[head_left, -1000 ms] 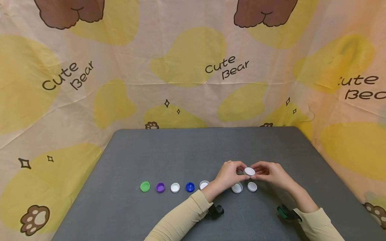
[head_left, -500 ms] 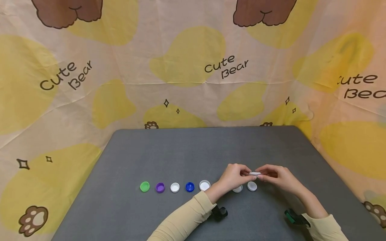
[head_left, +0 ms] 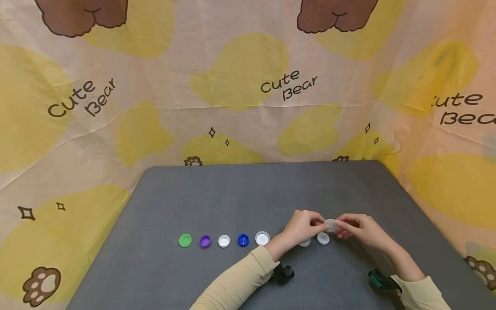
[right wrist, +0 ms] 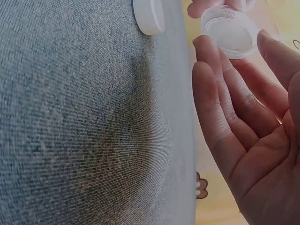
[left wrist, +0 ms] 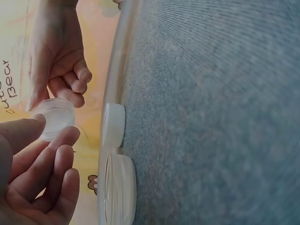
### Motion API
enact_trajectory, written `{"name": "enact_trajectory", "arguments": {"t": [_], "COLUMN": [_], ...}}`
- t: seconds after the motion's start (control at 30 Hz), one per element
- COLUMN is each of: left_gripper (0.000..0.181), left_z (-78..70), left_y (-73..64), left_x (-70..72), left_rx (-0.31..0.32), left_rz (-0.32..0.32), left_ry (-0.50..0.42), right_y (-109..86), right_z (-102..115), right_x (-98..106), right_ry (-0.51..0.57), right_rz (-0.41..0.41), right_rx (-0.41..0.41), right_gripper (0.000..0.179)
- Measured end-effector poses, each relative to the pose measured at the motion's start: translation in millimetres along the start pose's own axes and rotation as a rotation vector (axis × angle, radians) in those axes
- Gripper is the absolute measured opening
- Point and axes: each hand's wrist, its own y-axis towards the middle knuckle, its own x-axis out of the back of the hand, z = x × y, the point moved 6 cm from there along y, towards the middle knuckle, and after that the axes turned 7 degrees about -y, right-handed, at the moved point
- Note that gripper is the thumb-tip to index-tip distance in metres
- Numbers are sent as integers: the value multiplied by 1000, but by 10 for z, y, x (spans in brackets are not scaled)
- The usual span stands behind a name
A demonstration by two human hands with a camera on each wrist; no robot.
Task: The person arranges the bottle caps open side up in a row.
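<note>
A round translucent bottle cap [head_left: 331,224] is held up over the table between both hands. The left hand [head_left: 304,226] pinches its left edge between thumb and fingers. On the opposite edge, the thumb and fingers of the right hand [head_left: 362,231] pinch it too. Seen from the right wrist, the cap [right wrist: 229,35] turns a pale flat face with a ridged clear rim towards the camera. Below the hands, a white cap [head_left: 323,238] lies on the table. Beside it is a clear-rimmed cap [left wrist: 121,190], partly covered by the left hand in the head view.
Leftward along the same row on the grey table [head_left: 232,193] lie a green cap [head_left: 185,240], a purple cap [head_left: 205,241], a white cap [head_left: 224,241], a blue cap [head_left: 243,240] and a larger clear-rimmed cap [head_left: 262,238]. A printed cloth [head_left: 240,77] hangs behind the table.
The held cap has turned from its white face, through edge-on, to a translucent face, and shifted slightly right. The right hand has moved a little right and down; the row of caps stays put.
</note>
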Motion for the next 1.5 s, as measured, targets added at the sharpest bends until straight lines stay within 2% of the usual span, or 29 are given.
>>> {"name": "enact_trajectory", "arguments": {"t": [0.23,0.43,0.63,0.87,1.13,1.3,1.5], "left_gripper": [21,32,34,33,33,31,30], "left_z": [-19,-16,-23,-50,-68,-75,-43], "left_y": [-4,-6,-9,-20,-26,-15,11], "left_x": [-47,-81,-112,-117,-127,-134,-148], "left_rx": [-38,-77,-94,-108,-95,-93,-63], "left_rz": [10,12,15,5,10,-1,-2], "left_ry": [-26,-63,-47,3,44,38,29], "right_y": [1,-6,-18,-18,-27,-39,-66], "right_z": [-38,-84,-98,-80,-78,-98,-102], "right_x": [-15,-26,-43,-73,-91,-85,-71], "right_ry": [55,80,101,117,119,128,138], "right_rz": [15,17,18,45,54,37,36], "right_rx": [-19,-69,-121,-117,-131,-131,-117], "right_gripper": [24,28,32,35,37,37,41]}}
